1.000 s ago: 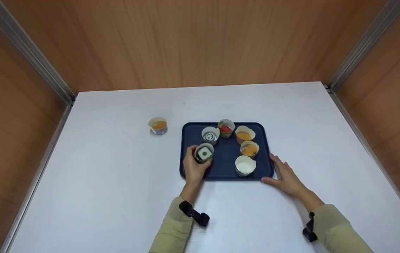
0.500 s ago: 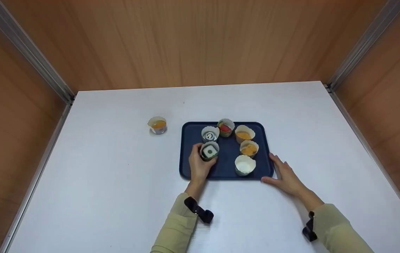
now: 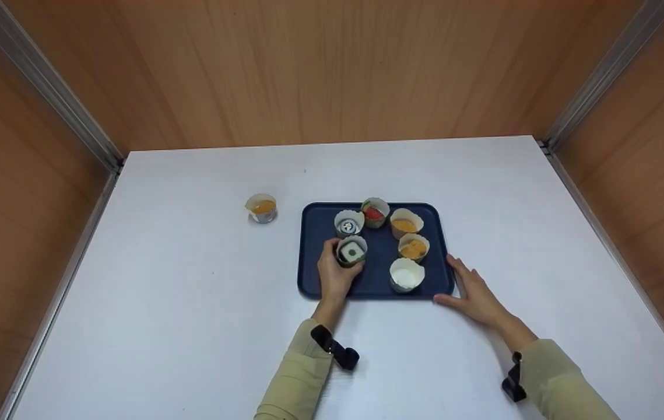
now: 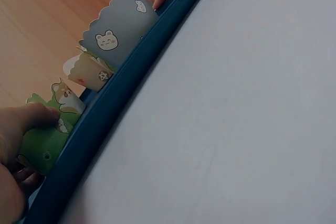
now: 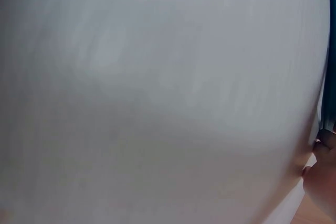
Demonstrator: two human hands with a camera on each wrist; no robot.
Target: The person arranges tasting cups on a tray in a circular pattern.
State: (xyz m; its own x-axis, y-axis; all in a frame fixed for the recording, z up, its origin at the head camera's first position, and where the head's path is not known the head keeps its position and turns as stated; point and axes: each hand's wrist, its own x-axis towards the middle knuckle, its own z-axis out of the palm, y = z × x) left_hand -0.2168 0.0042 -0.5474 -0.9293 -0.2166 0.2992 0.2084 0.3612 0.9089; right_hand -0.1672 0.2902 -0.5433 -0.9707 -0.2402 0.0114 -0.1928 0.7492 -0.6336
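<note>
My left hand [image 3: 334, 280] grips a paper baking cup [image 3: 352, 251] over the left half of a dark blue tray [image 3: 379, 256]. Inside that cup is a white square piece with a dark green dot. The left wrist view shows the cup's green printed outside [image 4: 44, 148] between thumb and fingers, just past the tray rim. My right hand [image 3: 477, 298] lies at the tray's front right corner, thumb and fingers spread along the edge. Right behind the held cup stands a cup with a silvery, star-marked piece [image 3: 348, 224].
Also on the tray are a cup with red contents [image 3: 375, 213], two cups with orange contents [image 3: 406, 225] and a pale-lined cup [image 3: 407, 276] at front right. Off the tray, another orange-filled cup [image 3: 262, 209] stands at left on the white table [image 3: 192, 326]. Wooden panels [image 3: 332, 76] enclose the table.
My left hand has moved a little to the right with the held cup, bringing it close in front of the silvery-filled cup. My right hand and the tray stay put.
</note>
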